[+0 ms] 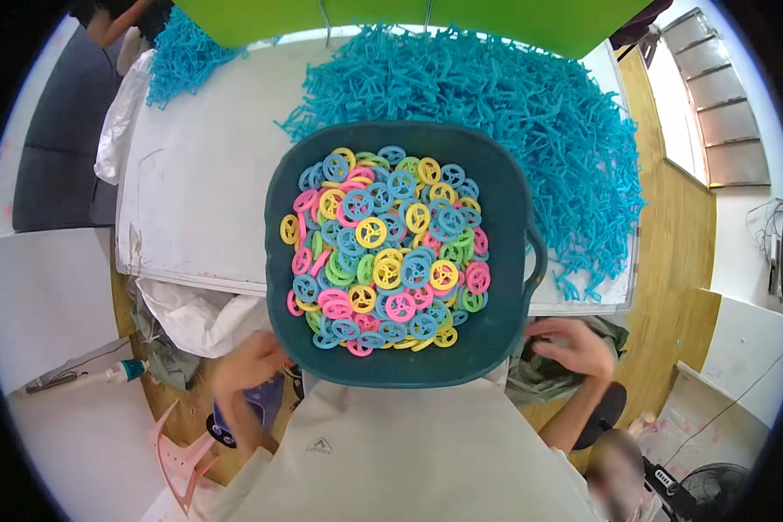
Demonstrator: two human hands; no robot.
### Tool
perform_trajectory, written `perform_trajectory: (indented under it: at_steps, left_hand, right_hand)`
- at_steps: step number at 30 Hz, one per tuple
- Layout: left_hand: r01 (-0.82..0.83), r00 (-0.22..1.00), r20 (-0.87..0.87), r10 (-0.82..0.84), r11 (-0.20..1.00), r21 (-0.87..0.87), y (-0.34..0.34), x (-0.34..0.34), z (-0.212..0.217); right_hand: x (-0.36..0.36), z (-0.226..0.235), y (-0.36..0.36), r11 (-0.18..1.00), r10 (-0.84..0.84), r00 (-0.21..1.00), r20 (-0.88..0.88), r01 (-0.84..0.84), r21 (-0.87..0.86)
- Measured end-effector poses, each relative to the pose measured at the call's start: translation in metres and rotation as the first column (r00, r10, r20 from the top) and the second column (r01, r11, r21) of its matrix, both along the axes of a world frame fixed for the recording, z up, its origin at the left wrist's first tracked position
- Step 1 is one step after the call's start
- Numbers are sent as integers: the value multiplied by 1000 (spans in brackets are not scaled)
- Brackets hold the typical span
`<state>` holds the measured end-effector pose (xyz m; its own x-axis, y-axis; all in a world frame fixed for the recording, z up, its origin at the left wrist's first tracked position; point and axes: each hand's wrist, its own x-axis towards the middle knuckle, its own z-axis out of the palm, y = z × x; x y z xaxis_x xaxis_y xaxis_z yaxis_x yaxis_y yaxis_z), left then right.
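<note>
A dark green plastic basin [391, 370] holds a large pile of small spoked plastic wheels [387, 261] in blue, yellow, pink and green. It sits over the table's front edge, close against my body. My left hand [257, 361], smeared by motion, is at the basin's lower left side, and its fingertips are hidden or blurred there. At the lower right side is my right hand [576, 346], its fingers apart and bent toward the basin wall; whether they touch it I cannot tell. Nothing shows in that hand.
A big heap of thin blue plastic pieces [574, 174] covers the back and right of the white table [200, 191]. A smaller blue heap [183, 61] lies at the far left, near another person's arm [109, 26]. A green panel [496, 22] borders the back. A pink stool [178, 457] stands lower left.
</note>
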<state>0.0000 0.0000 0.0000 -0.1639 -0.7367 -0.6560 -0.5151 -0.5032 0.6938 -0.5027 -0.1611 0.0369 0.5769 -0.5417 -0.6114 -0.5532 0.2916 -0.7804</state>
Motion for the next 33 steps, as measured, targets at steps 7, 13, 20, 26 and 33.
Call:
perform_trajectory:
  at_steps: [7,13,20,26,33]
  left_hand:
    - [-363,915,-120,385,657,-661,-154,-29,121]
    - [107,934,274,230,551,-828,-218,-79,88]
    - [-74,898,199,393,580,-811,-240,-78,70]
    - [-51,901,171,400,488,-871,-242,-75,63]
    - [7,947,172,270,518,-855,-242,-78,76]
  right_hand:
    - [99,81,-112,728,-169,918,358,361,-583]
    - [197,42,-213,387,211,977,21,-63,-920]
    - [217,19,-238,192,154,975,-163,-191,-963]
    - [204,29,-216,409,-17,993,120,117,-905]
    - [187,43,-212,641,-109,852,513,455,-618]
